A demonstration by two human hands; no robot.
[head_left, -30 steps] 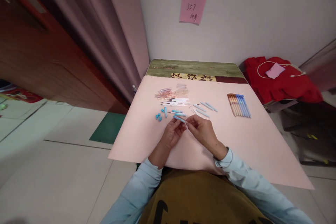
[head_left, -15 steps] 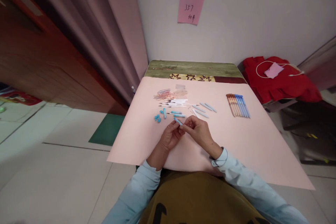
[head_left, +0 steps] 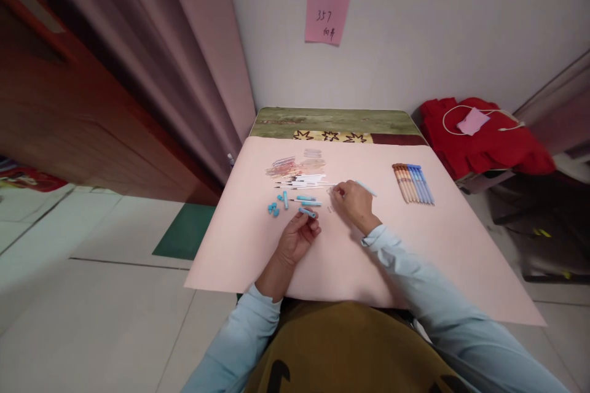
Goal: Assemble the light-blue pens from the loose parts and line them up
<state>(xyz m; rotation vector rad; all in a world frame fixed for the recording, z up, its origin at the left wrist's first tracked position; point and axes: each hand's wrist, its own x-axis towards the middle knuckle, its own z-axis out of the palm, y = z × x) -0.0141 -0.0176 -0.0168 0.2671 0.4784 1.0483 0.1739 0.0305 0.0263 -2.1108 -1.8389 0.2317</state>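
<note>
My left hand [head_left: 298, 236] is closed on a short blue pen part [head_left: 307, 213], held just above the pink sheet [head_left: 258, 239]. My right hand [head_left: 354, 202] reaches forward over the loose blue pen barrels [head_left: 367, 189]; its fingers are curled down at the white refills [head_left: 308, 181], and what they pinch is hidden. More blue parts [head_left: 308, 201] and small blue caps [head_left: 273, 209] lie in front of my left hand.
A row of finished orange and blue pens [head_left: 412, 183] lies at the right of the sheet. Clear pinkish pieces [head_left: 295, 165] sit at the back. A red cloth [head_left: 483, 141] with a white cable lies right of the table. A curtain [head_left: 184, 61] hangs left.
My hands have parted. The right hand has moved forward and right to the loose barrels, while the left hand stays near the front with the blue part.
</note>
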